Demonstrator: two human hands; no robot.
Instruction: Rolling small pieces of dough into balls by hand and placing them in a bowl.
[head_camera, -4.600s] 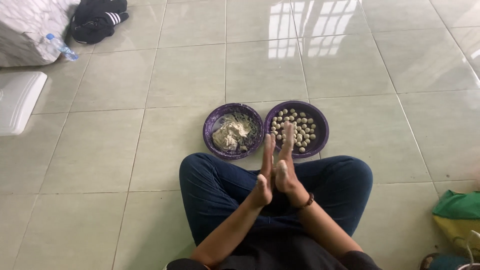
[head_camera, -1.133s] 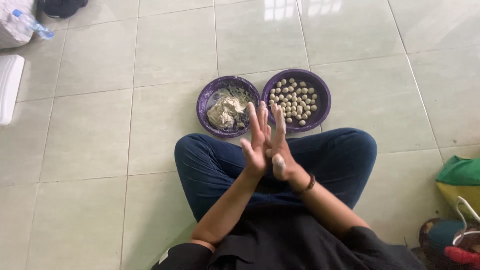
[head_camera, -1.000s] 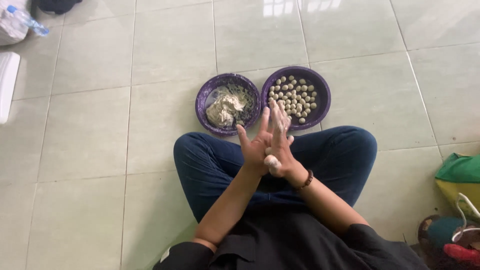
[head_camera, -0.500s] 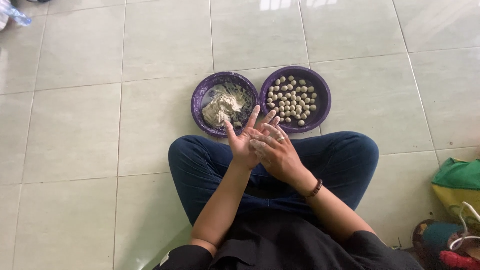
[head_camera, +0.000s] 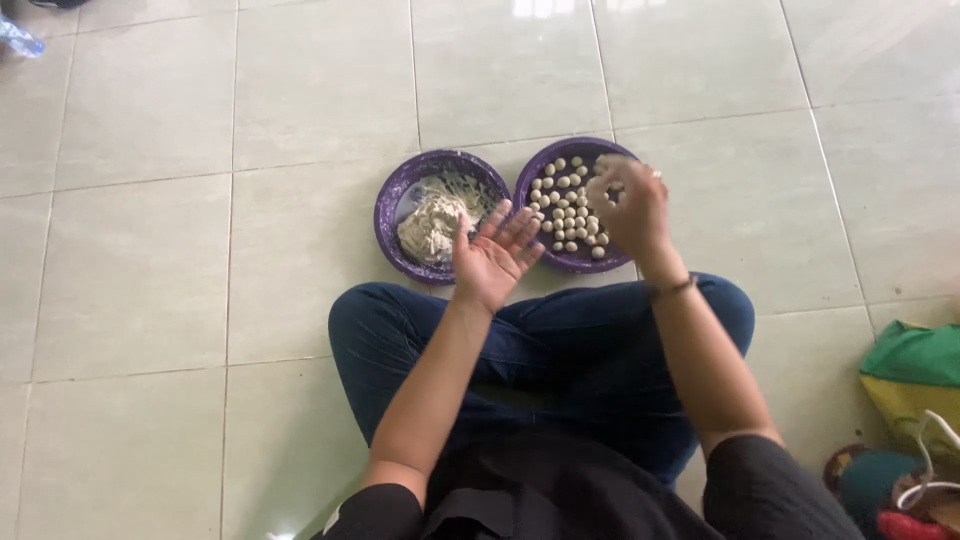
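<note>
Here, the pale green tiled floor (head_camera: 200, 250) fills the view, glossy, with thin grout lines. On it sits a person with crossed legs in dark blue trousers (head_camera: 560, 350), wearing a black top.

Just in front of the knees stand two round purple plastic bowls, side by side and touching. The left-hand purple bowl (head_camera: 395, 190) holds a rough lump of pale beige dough (head_camera: 430, 228). The right-hand purple bowl (head_camera: 530, 180) holds many small round dough balls (head_camera: 567, 215), spread in a single layer.

The left hand (head_camera: 492, 258) hovers above the gap between the bowls, palm up, its fingers (head_camera: 520, 228) spread and loose, holding nothing. The right hand (head_camera: 630, 208) is over the far side of the bowl of balls, with a thin dark band at the wrist; its fingers (head_camera: 612, 182) are curled together around a small pale piece that looks like another dough ball, though blur hides the grip.

At the right edge lies a green and yellow cloth bag (head_camera: 915, 375), with a heap of coloured things below it. A clear plastic bottle (head_camera: 18, 35) shows at the top left corner.
</note>
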